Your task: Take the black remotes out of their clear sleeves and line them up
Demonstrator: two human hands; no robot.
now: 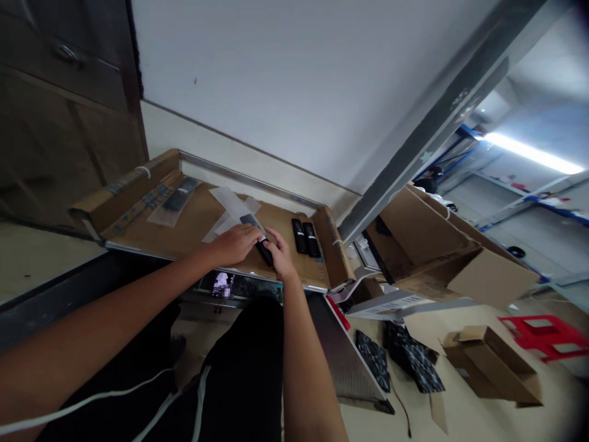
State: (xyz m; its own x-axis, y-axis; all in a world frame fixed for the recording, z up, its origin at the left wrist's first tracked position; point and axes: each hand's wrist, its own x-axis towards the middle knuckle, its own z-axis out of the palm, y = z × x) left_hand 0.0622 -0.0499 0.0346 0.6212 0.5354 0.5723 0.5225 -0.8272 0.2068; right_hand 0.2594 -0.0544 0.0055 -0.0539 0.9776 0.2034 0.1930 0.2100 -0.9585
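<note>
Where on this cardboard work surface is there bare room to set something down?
Bare cardboard lies between the bagged remote at the left and the left hand. A narrower strip runs in front of the two black remotes. The middle is crowded: both hands, right hand included, the remote they hold and clear bags.

White wall [285,80], dark wooden cabinet [59,104], strip light [529,153] at right.

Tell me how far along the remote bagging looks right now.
Looks done: two black remotes lie side by side at the right of the cardboard worktop. In hand: left hand and right hand both hold a black remote by a clear sleeve. Seemingly left: a bagged remote at far left.
</note>
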